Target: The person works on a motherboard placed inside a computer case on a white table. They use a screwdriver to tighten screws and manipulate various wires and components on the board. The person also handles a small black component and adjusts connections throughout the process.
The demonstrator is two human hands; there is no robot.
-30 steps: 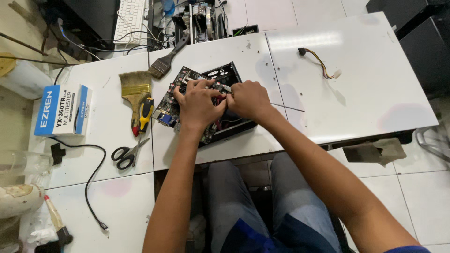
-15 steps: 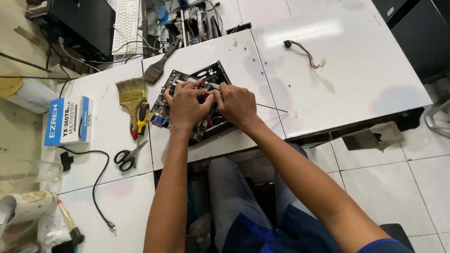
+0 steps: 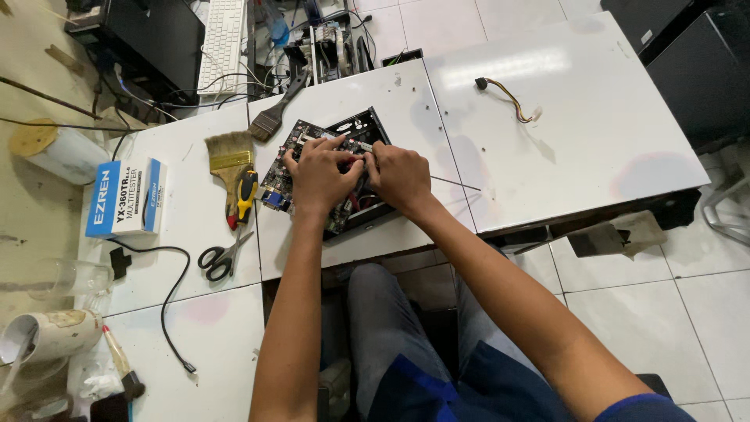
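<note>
Basically one view, head camera looking straight down. Both hands sit on a circuit board (image 3: 293,168) that lies in a small black case (image 3: 367,129) near the middle of the white desk (image 3: 594,117). Left hand (image 3: 319,176) is curled over the board, fingers bent; right hand (image 3: 400,176) is curled just beside it, fingertips meeting the left's over the centre. They look pinched on something small there, but the fingers hide it; can't tell what, or whether either really grips.

Hidden or cut off: most of the board's middle is under the hands; the case's near corner is covered by the right wrist. A thin wire or rod (image 3: 457,184) sticks out from under the right hand; its start is hidden.

Edges and room: board and case lie close to the desk's near edge, above the person's knees. Crowded on the left: paintbrush (image 3: 229,152), yellow-handled screwdriver (image 3: 244,195), scissors (image 3: 221,258), blue-and-white box (image 3: 125,197), black cable (image 3: 168,297). A second brush (image 3: 273,117) lies behind the board. Right side is open desk, only a small wire bundle (image 3: 508,98) well apart. Keyboard (image 3: 223,39) at the far edge, cut off by the frame.
</note>
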